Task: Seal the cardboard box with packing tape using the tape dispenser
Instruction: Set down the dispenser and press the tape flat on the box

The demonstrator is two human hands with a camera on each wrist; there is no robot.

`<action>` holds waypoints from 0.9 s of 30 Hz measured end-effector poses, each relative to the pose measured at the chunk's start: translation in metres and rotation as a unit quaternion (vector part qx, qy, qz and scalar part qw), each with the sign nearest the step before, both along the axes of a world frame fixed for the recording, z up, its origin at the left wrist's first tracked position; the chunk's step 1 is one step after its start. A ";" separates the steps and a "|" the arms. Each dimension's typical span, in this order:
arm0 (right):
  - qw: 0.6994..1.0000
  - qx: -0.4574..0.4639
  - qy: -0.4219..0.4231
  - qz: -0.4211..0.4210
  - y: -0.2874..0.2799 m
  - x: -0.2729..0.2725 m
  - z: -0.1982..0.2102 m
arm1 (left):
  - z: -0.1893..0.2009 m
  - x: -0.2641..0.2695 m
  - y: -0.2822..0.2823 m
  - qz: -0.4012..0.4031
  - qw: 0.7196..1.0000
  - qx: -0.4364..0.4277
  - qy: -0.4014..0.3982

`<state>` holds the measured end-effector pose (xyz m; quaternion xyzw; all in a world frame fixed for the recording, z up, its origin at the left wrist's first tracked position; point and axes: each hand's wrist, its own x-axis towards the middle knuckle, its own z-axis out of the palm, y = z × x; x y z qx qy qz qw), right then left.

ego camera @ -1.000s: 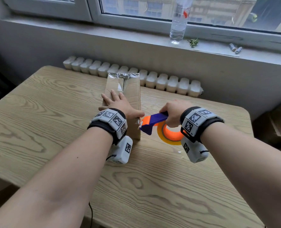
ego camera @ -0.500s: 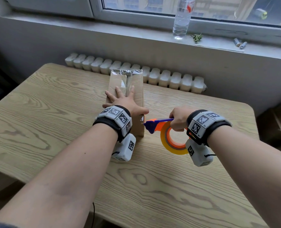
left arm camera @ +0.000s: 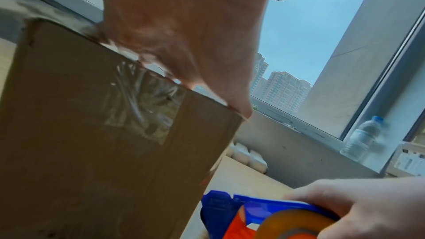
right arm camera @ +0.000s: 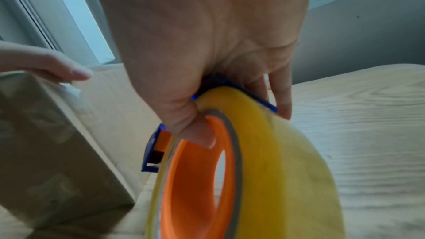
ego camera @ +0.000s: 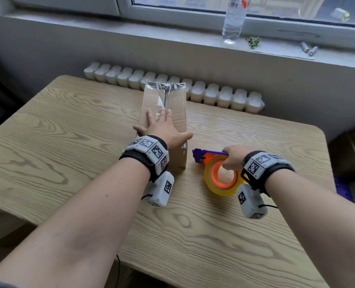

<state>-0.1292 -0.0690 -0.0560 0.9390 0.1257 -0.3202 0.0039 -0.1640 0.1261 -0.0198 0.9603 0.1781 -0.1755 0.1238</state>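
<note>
Pale wood-grain table [ego camera: 68,142] stands under a window sill [ego camera: 172,36], a white radiator [ego camera: 214,94] behind it and a water bottle [ego camera: 232,19] on the sill. The closed box [ego camera: 176,113], taped along its top seam, sits mid-table; the left hand [ego camera: 164,129] lies flat on it, fingers spread. Just beside it, the right hand [ego camera: 233,157] grips the dispenser [ego camera: 210,156] with its tape roll [ego camera: 220,179].

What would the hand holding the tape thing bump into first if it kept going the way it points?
Probably the cardboard box: the right hand aims the tape dispenser at its near right edge, only bare table between.
</note>
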 end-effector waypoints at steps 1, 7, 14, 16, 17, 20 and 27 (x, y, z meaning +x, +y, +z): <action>1.000 -0.005 -0.005 0.001 0.000 0.000 -0.001 | -0.001 -0.001 0.001 -0.009 1.000 0.003 -0.003; 0.999 -0.003 -0.045 0.007 0.009 0.010 0.028 | 0.000 -0.005 0.011 -0.048 0.999 0.000 0.013; 0.991 0.077 -0.101 0.045 0.051 0.005 0.066 | 0.018 -0.012 0.036 -0.143 0.989 -0.023 0.034; 0.986 0.098 -0.121 0.057 0.063 0.002 0.077 | 0.027 -0.014 0.047 -0.130 0.991 -0.041 0.004; 0.984 0.105 -0.130 0.064 0.069 0.000 0.083 | 0.032 -0.016 0.054 -0.121 0.992 -0.046 -0.013; 0.977 0.117 -0.158 0.081 0.083 -0.005 0.098 | 0.042 -0.021 0.072 -0.121 0.991 -0.052 -0.017; 0.977 0.136 -0.139 0.088 0.118 -0.022 0.090 | 0.046 -0.038 0.094 -0.135 0.988 -0.066 0.019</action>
